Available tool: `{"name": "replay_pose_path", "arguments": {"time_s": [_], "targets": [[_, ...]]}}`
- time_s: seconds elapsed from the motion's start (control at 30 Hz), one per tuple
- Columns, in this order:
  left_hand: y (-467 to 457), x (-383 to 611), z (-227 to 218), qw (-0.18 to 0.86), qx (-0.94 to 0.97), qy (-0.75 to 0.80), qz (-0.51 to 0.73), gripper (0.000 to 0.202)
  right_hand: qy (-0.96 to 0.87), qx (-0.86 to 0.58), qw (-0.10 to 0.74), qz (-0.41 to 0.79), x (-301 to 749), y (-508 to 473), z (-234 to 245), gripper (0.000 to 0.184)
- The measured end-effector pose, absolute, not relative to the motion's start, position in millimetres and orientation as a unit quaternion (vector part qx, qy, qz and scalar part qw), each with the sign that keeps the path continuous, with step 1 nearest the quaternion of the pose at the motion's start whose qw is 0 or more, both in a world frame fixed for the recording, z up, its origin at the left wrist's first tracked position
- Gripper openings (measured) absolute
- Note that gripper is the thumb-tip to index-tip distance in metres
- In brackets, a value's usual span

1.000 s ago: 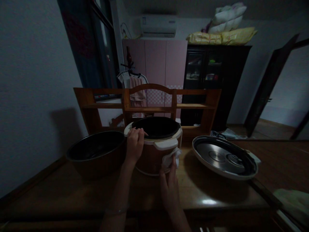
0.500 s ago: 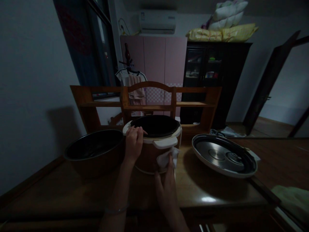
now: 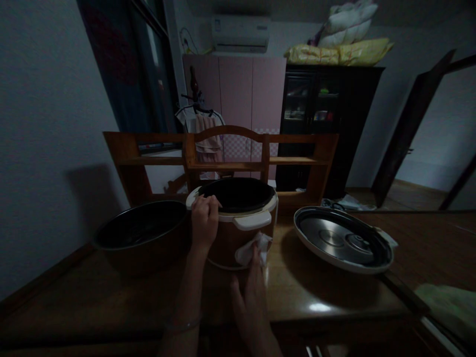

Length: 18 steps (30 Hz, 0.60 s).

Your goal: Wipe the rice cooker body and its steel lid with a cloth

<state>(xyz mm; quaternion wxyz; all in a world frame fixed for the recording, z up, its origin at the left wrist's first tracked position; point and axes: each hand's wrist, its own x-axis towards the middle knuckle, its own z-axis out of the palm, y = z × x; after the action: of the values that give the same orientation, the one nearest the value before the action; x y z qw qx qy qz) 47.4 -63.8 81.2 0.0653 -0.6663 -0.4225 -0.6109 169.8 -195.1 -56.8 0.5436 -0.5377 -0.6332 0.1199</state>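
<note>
A brown pressure cooker [image 3: 222,242] with a white rim and handle stands on the wooden desk, its dark round opening facing up. On the left of its rim rests my left hand [image 3: 204,220], fingers curled over the edge. Against the lower front of the body, under the front handle, my right hand [image 3: 252,297] presses a crumpled white cloth [image 3: 244,254] with its fingers. To the left sits a dark inner pot [image 3: 148,255]. The cooker's lid [image 3: 330,238] lies upside down to the right, its metal inner side showing.
A wooden shelf rack [image 3: 226,166] rises along the desk's back edge. The wall [image 3: 48,148] is close on the left. Glare shows on the desk [image 3: 297,297] at front right. Greenish fabric [image 3: 449,305] lies beyond the desk's right end.
My right hand and the white cloth have slid slightly down and left along the cooker's side. My left hand keeps its place on the rim. The whole view has shifted slightly.
</note>
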Motion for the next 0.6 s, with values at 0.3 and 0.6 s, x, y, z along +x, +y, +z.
{"name": "replay_pose_path", "arguments": {"time_s": [0.3,0.6], "targets": [[-66.2,44.9,82.6,0.054,-0.682,-0.419,-0.598,0.041,-0.59,-0.535,0.589,0.137,203.5,-173.0,-11.1,0.069],[-66.9,45.7,82.3,0.054,-0.682,-0.421,-0.595,0.04,-0.651,-0.533,0.528,0.116,176.3,-200.1,-63.5,0.075]]}}
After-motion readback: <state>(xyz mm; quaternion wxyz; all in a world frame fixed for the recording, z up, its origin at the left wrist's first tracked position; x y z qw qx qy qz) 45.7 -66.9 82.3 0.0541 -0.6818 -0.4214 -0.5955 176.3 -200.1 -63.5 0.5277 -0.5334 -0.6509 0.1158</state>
